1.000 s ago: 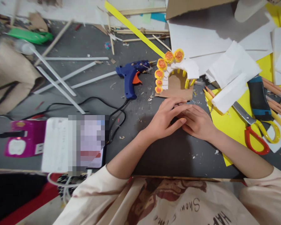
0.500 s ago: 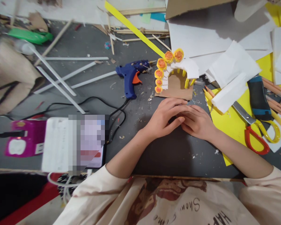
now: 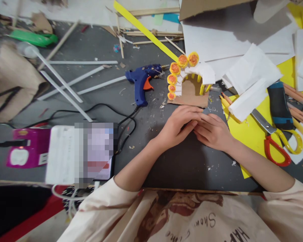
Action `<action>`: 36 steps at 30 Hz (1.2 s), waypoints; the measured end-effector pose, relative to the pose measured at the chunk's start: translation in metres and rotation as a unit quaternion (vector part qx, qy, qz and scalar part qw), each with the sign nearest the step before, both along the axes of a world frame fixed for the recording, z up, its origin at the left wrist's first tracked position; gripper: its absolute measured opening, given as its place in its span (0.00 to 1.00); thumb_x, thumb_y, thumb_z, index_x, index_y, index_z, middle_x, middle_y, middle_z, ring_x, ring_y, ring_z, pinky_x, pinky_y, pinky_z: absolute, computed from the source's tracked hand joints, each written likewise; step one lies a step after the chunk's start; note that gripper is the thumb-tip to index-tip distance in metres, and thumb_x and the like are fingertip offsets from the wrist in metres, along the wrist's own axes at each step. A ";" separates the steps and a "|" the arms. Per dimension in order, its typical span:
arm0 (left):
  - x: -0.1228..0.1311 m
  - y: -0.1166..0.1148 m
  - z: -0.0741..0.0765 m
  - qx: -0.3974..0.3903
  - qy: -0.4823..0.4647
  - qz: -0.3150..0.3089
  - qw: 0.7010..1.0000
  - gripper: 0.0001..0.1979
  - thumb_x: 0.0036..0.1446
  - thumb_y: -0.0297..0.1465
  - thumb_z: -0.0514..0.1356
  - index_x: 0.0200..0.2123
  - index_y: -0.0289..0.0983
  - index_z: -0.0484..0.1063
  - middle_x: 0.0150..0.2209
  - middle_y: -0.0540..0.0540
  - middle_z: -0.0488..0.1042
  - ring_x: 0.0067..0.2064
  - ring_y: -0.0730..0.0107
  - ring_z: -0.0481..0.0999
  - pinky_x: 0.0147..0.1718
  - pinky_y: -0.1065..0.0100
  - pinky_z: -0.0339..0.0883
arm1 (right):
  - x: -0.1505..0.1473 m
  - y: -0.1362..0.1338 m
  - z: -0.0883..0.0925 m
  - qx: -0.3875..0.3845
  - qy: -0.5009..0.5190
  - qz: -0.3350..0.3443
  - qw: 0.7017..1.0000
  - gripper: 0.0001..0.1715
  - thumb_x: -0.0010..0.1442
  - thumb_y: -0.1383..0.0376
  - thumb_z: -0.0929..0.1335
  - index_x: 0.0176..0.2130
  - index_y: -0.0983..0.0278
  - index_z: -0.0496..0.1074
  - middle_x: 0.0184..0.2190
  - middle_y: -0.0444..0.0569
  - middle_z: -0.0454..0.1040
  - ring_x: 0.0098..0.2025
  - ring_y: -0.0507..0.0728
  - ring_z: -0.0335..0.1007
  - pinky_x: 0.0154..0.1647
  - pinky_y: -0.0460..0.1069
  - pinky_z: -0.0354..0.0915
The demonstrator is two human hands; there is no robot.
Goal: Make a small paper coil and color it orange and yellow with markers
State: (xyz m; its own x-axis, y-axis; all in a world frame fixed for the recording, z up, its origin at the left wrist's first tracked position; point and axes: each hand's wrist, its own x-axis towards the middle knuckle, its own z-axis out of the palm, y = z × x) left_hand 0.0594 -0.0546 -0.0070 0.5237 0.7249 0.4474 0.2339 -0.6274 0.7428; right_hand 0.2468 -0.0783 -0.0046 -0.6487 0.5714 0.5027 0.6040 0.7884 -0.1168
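Note:
My left hand [image 3: 175, 127] and my right hand [image 3: 215, 133] rest together on the dark table, just below a small cardboard arch model [image 3: 190, 80]. The model is trimmed with orange-yellow paper roses and white paper. The left fingers lie curled over the right fingertips, pressed close. Whatever is between them is hidden. A blue hot glue gun [image 3: 142, 80] lies to the upper left of my hands, its black cord running down the table.
Red and yellow scissors [image 3: 277, 143] and a blue-black tool [image 3: 278, 106] lie on yellow paper [image 3: 251, 132] at right, among white sheets [image 3: 252, 70]. White sticks [image 3: 65, 88] lie at left. A pink box [image 3: 25, 152] and a white device [image 3: 63, 154] sit near the front edge.
The left fingers have curled a little tighter over the right fingertips. Both hands stay in the same spot.

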 end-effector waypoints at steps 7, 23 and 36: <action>-0.003 -0.002 -0.003 -0.060 -0.022 0.076 0.995 0.04 0.66 0.28 0.52 0.40 0.39 0.66 0.45 0.44 0.76 0.50 0.66 0.75 0.50 0.62 0.68 | 0.005 0.001 -0.002 0.009 0.009 -0.040 0.999 0.11 0.63 0.69 0.65 0.46 0.65 0.73 0.52 0.50 0.78 0.57 0.57 0.69 0.49 0.52 0.66; 0.006 -0.007 -0.011 -0.002 0.178 0.090 0.980 0.11 0.61 0.28 0.57 0.47 0.37 0.68 0.39 0.45 0.72 0.41 0.63 0.71 0.41 0.65 0.66 | 0.006 -0.007 -0.002 -0.030 0.011 -0.138 0.990 0.22 0.64 0.72 0.64 0.56 0.56 0.68 0.59 0.42 0.73 0.57 0.60 0.67 0.52 0.56 0.58; 0.004 -0.005 -0.007 -0.008 0.138 0.115 0.984 0.06 0.60 0.29 0.56 0.41 0.37 0.70 0.36 0.46 0.75 0.38 0.66 0.72 0.39 0.66 0.66 | 0.006 -0.005 -0.007 -0.022 0.002 -0.150 0.988 0.20 0.64 0.70 0.64 0.55 0.60 0.68 0.56 0.49 0.75 0.57 0.60 0.67 0.53 0.55 0.56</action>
State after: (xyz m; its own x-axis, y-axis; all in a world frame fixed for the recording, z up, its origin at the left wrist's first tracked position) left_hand 0.0639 -0.0595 -0.0138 0.4443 0.8445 0.2990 0.5623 -0.5226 0.6408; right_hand 0.2524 -0.0837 -0.0114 -0.4443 0.7593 0.4754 0.8096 0.5675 -0.1498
